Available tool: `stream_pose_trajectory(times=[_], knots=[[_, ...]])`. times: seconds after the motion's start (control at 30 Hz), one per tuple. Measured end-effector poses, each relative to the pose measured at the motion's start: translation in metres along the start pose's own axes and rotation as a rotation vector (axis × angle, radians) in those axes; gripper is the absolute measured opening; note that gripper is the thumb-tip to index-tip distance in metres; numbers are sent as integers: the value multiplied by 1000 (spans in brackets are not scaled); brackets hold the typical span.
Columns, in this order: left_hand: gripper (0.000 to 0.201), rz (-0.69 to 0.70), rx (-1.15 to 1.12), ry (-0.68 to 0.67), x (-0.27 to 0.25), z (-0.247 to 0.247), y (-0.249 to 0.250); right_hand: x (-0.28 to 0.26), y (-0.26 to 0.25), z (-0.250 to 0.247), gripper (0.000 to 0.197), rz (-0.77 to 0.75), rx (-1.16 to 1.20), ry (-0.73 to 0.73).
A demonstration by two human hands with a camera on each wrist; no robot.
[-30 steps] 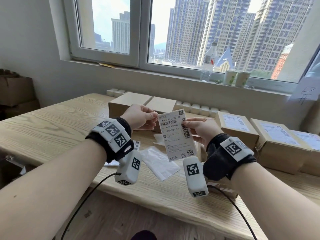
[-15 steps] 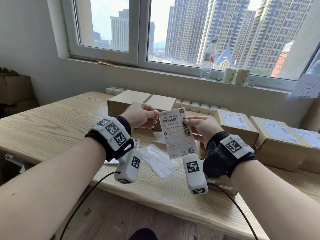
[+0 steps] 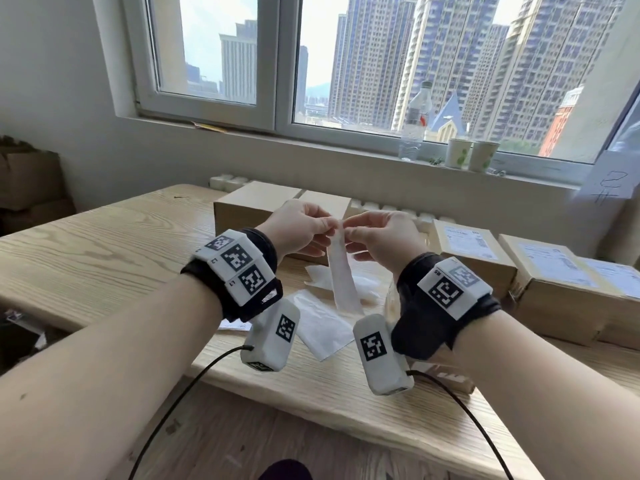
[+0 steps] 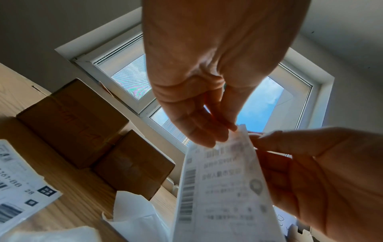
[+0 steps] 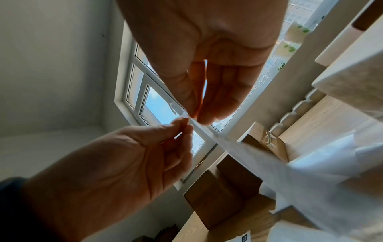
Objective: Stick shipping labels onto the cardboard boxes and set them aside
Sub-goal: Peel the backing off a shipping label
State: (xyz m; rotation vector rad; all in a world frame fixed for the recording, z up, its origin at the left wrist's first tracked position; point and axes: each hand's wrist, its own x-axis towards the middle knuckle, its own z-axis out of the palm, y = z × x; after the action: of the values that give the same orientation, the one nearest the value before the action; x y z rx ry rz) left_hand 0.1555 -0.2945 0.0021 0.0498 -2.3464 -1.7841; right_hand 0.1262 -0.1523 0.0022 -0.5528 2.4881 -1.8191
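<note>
Both hands [image 5: 207, 57] pinch the label's [image 5: 248, 157] top edge.

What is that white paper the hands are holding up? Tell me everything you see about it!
It is a shipping label, a long white paper slip. It hangs in the air above the wooden table, seen nearly edge-on from the head view. The left wrist view shows its printed side with barcodes and blurred text. The left hand and right hand both pinch its top edge with thumb and fingers. Nothing else touches it.

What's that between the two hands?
A shipping label, turned edge-on in the head view. The left hand and right hand both pinch its top edge; the left wrist view shows its printed face.
</note>
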Motion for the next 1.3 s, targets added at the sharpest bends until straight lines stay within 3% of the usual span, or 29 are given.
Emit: stream_pose_trajectory(times=[0.63, 0.87, 1.1, 1.3], knots=[[14, -8, 33, -31, 5, 11, -9, 2, 12, -8, 16, 87, 73, 2], [16, -41, 90, 52, 10, 2, -18, 1, 14, -10, 21, 151, 76, 25], [21, -153, 271, 181, 15, -17, -39, 0, 12, -15, 26, 194, 166, 58], [19, -297, 663, 109, 17, -33, -59, 2, 12, -18, 22, 210, 271, 99]])
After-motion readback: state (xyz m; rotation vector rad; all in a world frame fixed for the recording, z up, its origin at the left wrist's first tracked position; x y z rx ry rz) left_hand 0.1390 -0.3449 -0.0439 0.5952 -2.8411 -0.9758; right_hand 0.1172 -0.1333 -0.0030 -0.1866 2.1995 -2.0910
